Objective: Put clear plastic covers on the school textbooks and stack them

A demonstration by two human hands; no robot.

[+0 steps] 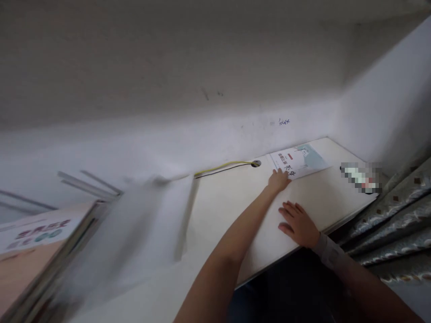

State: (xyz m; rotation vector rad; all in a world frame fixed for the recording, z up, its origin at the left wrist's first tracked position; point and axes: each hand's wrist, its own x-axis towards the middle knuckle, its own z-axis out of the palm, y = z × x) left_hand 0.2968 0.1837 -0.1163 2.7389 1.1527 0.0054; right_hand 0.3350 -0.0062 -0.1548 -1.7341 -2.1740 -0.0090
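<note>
My left hand (279, 180) reaches across the white desk (225, 220) and rests its fingers on the near edge of a thin booklet (308, 158). The booklet lies flat against the wall, with a white and pale blue cover and dark printed characters. Its fingers look stretched out over the cover. My right hand (299, 224), with a band on the wrist, is spread palm-down at the desk's front part, closer to me than the booklet. It touches no loose thing that I can see.
A stack of books (43, 242) and a blurred white sheet or paper pile (134, 229) occupy the left. Yellow and black cables (224, 165) enter a round desk hole (256, 163). A pixelated object (361, 177) lies at the right end, beside a patterned curtain (393, 220).
</note>
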